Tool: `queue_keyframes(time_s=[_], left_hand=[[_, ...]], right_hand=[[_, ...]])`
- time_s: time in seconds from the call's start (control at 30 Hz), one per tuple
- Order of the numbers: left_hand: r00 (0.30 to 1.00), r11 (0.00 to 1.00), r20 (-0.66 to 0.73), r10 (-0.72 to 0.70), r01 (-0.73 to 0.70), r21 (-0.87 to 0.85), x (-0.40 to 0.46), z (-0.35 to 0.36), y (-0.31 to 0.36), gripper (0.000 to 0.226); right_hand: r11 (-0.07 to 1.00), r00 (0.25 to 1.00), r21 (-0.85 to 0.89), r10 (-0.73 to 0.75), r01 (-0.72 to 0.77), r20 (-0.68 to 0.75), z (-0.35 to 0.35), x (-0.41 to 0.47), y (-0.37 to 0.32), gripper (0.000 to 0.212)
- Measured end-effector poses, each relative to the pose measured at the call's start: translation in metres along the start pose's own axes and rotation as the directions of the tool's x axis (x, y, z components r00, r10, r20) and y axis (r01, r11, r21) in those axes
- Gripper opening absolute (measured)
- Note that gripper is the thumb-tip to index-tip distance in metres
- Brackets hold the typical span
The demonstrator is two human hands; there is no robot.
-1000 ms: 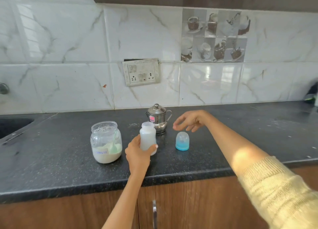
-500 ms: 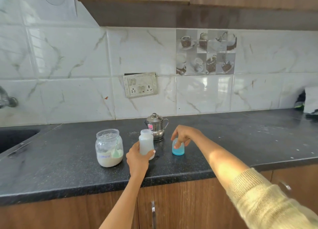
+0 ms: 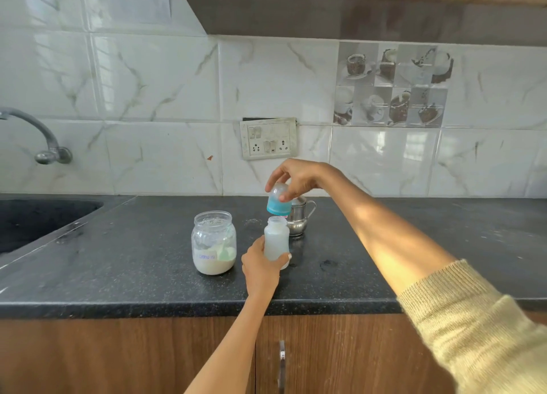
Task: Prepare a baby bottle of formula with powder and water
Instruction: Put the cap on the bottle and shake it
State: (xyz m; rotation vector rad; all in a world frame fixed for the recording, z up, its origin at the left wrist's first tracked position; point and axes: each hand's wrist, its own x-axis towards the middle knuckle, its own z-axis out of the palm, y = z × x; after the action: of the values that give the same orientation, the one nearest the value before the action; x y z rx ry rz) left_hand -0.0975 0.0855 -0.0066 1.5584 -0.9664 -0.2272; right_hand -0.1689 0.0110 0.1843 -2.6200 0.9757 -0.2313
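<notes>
While the right hand [image 3: 299, 177] pinches the blue cap [image 3: 278, 201] between thumb and fingertips, it holds the cap in the air just above the open neck of the bottle [image 3: 276, 241], not touching it. Her left hand [image 3: 260, 264] grips the bottle low, and the bottle stands on the counter [image 3: 133, 263]. Just left is the powder jar [image 3: 213, 242]; a steel jug [image 3: 299, 219] stands behind.

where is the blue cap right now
In the head view the blue cap is pinched in the right hand, in the air just above the open bottle, in front of the steel pot.
</notes>
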Motion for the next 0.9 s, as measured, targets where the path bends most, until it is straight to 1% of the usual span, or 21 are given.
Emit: queue_keyframes(time_s=[0.1,0.2,0.53,0.7,0.73,0.8,0.9], left_hand=[[1.000,1.000,-0.003,-0.001,0.001,-0.010,0.001,0.000,0.000,0.055],[1.000,1.000,0.003,0.005,-0.005,-0.010,0.001,0.000,0.000,0.054],[1.000,1.000,-0.009,-0.009,0.009,-0.011,0.002,0.002,-0.002,0.056],[1.000,1.000,-0.007,-0.011,0.011,-0.011,0.001,0.002,-0.001,0.055],[1.000,1.000,-0.007,-0.011,0.011,-0.011,0.001,0.002,-0.001,0.055],[1.000,1.000,-0.011,-0.011,0.011,-0.004,0.001,0.001,0.001,0.055],[1.000,1.000,-0.017,-0.021,0.021,0.008,0.000,0.001,0.004,0.055]], right_hand=[[0.993,0.999,-0.114,0.006,0.000,0.053,0.012,0.008,-0.004,0.039],[0.984,0.998,-0.176,0.024,-0.014,0.058,0.020,0.012,-0.002,0.039],[0.981,0.994,-0.194,0.049,-0.029,0.100,0.025,0.016,-0.002,0.040],[0.983,0.991,-0.170,0.092,-0.074,0.100,0.023,0.012,-0.006,0.038],[0.981,0.989,-0.165,0.117,-0.101,0.094,0.023,0.012,-0.007,0.039],[0.968,0.983,-0.191,0.175,-0.163,0.048,0.025,0.014,-0.008,0.049],[0.905,0.966,-0.338,0.240,-0.258,-0.095,0.035,0.015,-0.009,0.064]])
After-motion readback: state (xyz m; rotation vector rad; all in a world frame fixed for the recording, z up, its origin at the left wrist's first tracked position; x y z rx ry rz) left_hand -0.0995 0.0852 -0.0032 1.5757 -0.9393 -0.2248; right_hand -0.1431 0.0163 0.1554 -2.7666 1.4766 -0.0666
